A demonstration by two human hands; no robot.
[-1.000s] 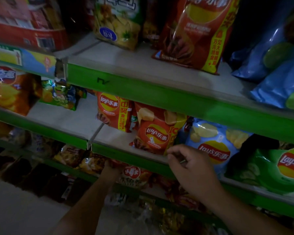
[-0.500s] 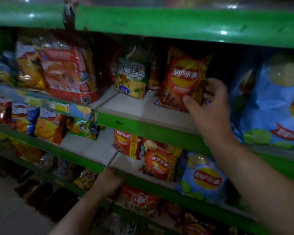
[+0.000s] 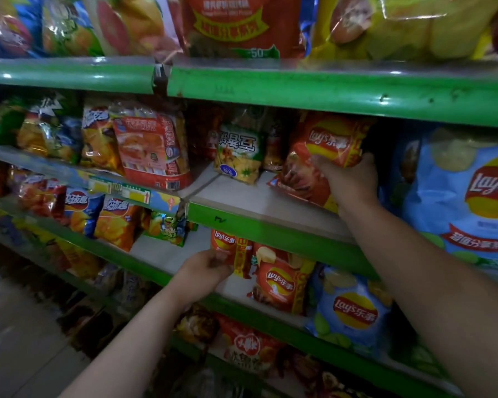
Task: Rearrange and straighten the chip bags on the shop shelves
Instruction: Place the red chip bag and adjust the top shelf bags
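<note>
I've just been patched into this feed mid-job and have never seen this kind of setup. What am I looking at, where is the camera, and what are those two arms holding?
There is no machine here: both arms belong to a person working bare-handed. The single view comes from a wide-angle camera worn on that person's head, looking forward and down at green-edged shop shelves stocked with snack bags. The right hand grips a large red Lay's bag on the middle shelf, thumb across its front; the bag sits tilted. The left hand holds a small red Lay's bag one shelf lower. Right of that stands a small blue Lay's bag, and a large blue Lay's bag sits beside the right hand.
</note>
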